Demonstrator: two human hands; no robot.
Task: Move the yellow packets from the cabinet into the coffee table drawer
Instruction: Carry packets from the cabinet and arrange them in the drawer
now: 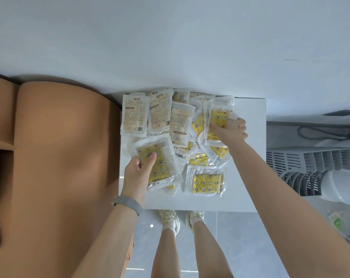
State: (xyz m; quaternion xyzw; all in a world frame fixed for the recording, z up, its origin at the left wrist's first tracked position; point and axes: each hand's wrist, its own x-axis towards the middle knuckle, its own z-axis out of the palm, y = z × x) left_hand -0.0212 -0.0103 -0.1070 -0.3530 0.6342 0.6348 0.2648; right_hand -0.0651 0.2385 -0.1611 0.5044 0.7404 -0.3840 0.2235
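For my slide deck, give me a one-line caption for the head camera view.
Both hands gather yellow packets from a white cabinet top: left hand holding one, right hand gripping another.

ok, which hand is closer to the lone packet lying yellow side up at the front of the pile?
Left. The left hand grips a packet just beside the lone packet; the right hand is further back, on another packet.

yellow packets (176, 137) heaped on white cabinet top (248, 157) | one packet (160, 165) gripped by left hand (138, 175) | another packet (218, 121) pinched, apparently, by right hand (232, 130) | tan cushion (60, 157) beside cabinet
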